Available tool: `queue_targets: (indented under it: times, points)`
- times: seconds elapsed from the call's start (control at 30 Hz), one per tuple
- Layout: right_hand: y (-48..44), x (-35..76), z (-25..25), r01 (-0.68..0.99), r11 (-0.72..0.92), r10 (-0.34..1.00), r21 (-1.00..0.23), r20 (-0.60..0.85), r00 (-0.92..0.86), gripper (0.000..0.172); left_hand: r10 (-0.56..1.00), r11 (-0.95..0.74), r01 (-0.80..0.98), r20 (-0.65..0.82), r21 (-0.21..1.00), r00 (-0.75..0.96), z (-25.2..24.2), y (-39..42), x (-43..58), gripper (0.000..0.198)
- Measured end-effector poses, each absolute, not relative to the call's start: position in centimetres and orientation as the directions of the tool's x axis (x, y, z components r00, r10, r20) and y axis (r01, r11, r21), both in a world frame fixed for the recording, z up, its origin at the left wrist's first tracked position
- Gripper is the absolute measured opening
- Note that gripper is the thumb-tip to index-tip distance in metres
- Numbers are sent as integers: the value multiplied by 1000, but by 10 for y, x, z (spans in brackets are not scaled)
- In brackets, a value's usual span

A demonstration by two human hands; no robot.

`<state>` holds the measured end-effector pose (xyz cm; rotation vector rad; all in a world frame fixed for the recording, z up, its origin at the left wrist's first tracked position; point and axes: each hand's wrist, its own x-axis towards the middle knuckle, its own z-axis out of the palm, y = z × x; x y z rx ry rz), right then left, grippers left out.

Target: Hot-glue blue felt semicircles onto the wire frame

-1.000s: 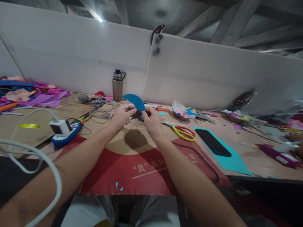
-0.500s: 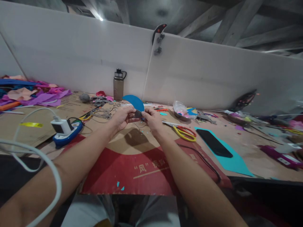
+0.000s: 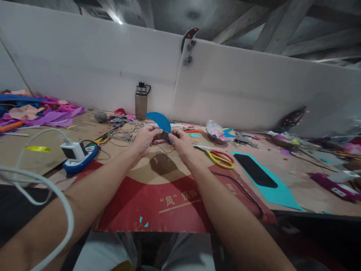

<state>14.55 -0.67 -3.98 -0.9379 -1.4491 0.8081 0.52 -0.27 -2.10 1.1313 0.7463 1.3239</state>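
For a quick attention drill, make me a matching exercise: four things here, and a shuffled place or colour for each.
1. blue crescent
2. bottle
3. black slab
4. scissors

A. lying on a turquoise sheet
B. red and yellow handles
C. between the left hand and right hand
D. upright before the pale partition

Pairs: 1-C, 2-D, 3-A, 4-B

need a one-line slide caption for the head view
Left hand and right hand holding a blue crescent above red-and-tan cardboard, with scissors lying nearby.

2 arms (image 3: pixel 98 188) extend forward; left grip (image 3: pixel 146 140), right grip (image 3: pixel 182 143) pinch close together.
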Motion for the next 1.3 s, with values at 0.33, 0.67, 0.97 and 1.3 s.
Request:
queue_targets:
  times: [0.33,0.67,0.97,1.3]
  points:
    - [-12,143,-38,188,504,851,-843,522,61,23,978,-144,-340,186,929,96,-20,-3,4,14]
    - [-17,144,-32,182,461,873,-869,481,86,17,974,-132,-320,183,938,134,-22,-4,6,13]
    - [-10,145,-38,48,442,895,-896,444,47,16,978,-84,-330,141,940,154,-19,-4,5,9]
    - [-20,141,-32,121,478,871,-870,487,62,17,947,-270,-192,297,944,126,-23,-7,11,11]
